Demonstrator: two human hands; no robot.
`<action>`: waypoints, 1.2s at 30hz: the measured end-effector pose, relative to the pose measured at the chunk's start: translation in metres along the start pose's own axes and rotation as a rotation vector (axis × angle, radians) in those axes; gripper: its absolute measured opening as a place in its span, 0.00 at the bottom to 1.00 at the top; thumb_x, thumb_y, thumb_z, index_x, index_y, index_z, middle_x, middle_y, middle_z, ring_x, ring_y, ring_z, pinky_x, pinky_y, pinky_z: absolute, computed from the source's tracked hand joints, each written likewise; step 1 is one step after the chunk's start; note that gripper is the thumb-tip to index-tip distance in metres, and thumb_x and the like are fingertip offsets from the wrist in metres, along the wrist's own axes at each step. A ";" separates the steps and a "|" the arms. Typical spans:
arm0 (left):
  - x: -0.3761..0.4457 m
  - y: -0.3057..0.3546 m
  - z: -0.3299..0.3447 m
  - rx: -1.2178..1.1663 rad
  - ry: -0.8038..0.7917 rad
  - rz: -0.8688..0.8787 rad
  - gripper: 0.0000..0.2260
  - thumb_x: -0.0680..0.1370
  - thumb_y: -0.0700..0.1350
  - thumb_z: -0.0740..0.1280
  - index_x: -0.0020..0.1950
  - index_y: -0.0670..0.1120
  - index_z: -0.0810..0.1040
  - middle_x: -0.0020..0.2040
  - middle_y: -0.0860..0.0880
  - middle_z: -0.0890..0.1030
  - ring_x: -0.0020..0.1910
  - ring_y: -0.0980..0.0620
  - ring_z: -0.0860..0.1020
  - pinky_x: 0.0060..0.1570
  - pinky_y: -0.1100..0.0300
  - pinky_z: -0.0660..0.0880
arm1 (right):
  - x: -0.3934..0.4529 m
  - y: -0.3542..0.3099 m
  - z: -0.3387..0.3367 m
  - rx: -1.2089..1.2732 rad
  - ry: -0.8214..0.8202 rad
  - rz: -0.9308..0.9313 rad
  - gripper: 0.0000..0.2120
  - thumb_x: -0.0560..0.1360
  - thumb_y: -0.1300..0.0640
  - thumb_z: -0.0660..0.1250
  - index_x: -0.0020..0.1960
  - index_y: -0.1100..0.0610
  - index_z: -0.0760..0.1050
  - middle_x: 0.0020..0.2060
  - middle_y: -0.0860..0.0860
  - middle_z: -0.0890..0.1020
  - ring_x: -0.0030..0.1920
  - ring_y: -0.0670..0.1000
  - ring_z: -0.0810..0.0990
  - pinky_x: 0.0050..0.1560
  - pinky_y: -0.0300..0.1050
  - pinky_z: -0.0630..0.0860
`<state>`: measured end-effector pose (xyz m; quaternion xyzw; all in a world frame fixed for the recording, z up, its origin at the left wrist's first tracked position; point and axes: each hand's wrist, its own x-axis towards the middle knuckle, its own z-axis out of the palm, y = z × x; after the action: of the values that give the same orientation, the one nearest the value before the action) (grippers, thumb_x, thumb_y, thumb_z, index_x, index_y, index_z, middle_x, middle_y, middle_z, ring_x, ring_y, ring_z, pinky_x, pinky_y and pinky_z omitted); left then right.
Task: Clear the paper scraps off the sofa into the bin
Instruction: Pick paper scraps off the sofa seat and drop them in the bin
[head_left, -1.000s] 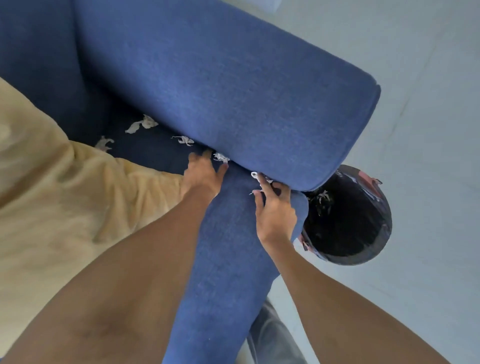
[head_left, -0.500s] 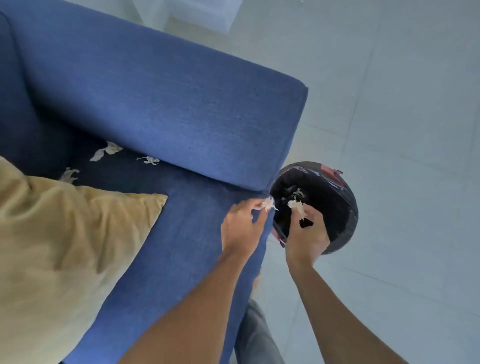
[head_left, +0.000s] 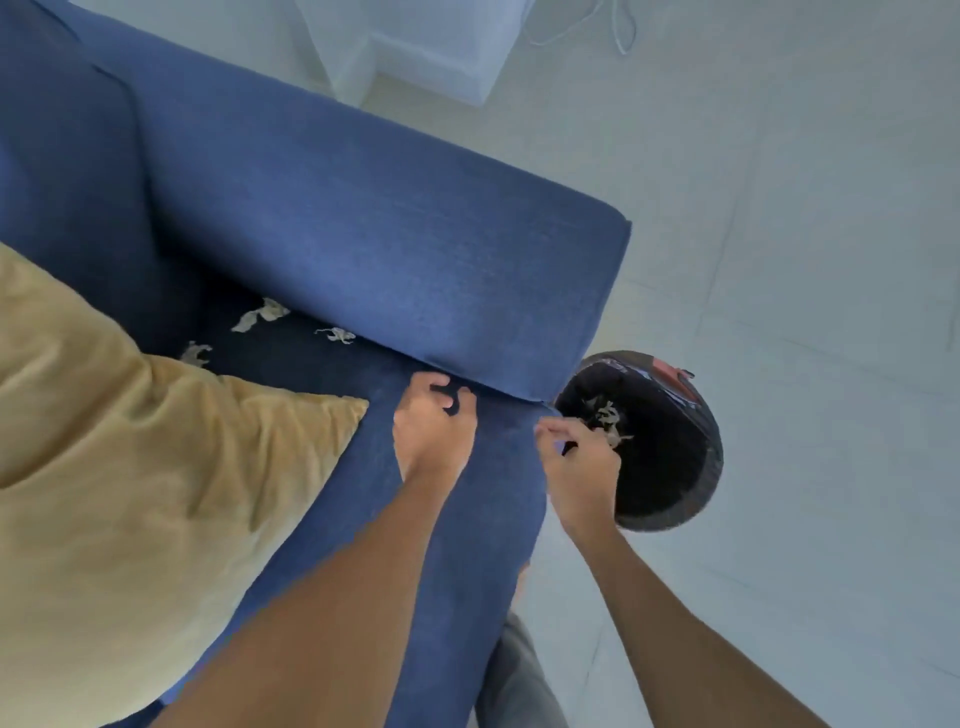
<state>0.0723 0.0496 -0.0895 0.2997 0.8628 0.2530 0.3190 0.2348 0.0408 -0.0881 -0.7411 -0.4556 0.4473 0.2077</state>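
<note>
Three white paper scraps lie on the blue sofa seat (head_left: 457, 545) by the armrest: one long scrap (head_left: 262, 314), one small scrap (head_left: 336, 334), and one at the cushion's edge (head_left: 195, 353). My left hand (head_left: 434, 434) hovers over the seat at the armrest crease, fingers curled and apart, holding nothing I can see. My right hand (head_left: 582, 465) sits at the near rim of the round black bin (head_left: 712, 452), with its fingers loose. Crumpled scraps (head_left: 605, 415) lie inside the bin just past its fingertips.
A large yellow cushion (head_left: 130, 467) covers the left of the seat. The wide blue armrest (head_left: 389, 249) runs between seat and bin. Pale tiled floor (head_left: 805, 234) surrounds the bin, with a white unit (head_left: 436, 47) and a cable (head_left: 618, 31) at the top.
Both hands carried scraps from the armrest crease to the bin. Now my left hand is back over the seat, empty, and my right hand has let its scrap go at the bin.
</note>
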 end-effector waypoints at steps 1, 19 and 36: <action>0.018 -0.006 -0.018 -0.015 0.034 -0.032 0.14 0.80 0.49 0.70 0.64 0.46 0.77 0.51 0.50 0.85 0.48 0.52 0.80 0.51 0.59 0.72 | -0.003 -0.017 0.022 -0.015 -0.039 -0.057 0.05 0.80 0.54 0.74 0.53 0.51 0.88 0.46 0.41 0.87 0.46 0.41 0.84 0.56 0.47 0.82; 0.245 -0.097 -0.110 0.168 0.348 -0.337 0.22 0.78 0.59 0.73 0.68 0.51 0.81 0.69 0.42 0.77 0.68 0.38 0.77 0.60 0.47 0.76 | 0.047 -0.131 0.311 -0.233 -0.054 0.119 0.22 0.79 0.36 0.71 0.59 0.53 0.86 0.57 0.58 0.87 0.59 0.62 0.85 0.56 0.54 0.79; 0.032 -0.005 -0.005 -0.008 -0.143 -0.236 0.09 0.79 0.55 0.70 0.58 0.59 0.85 0.53 0.49 0.89 0.56 0.41 0.84 0.53 0.50 0.82 | 0.005 -0.027 0.053 0.103 0.210 0.311 0.09 0.80 0.49 0.75 0.57 0.51 0.83 0.49 0.47 0.88 0.32 0.56 0.84 0.35 0.46 0.82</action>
<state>0.0477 0.0671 -0.1020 0.2124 0.8661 0.1951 0.4083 0.1772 0.0535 -0.0990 -0.8337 -0.2879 0.4167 0.2201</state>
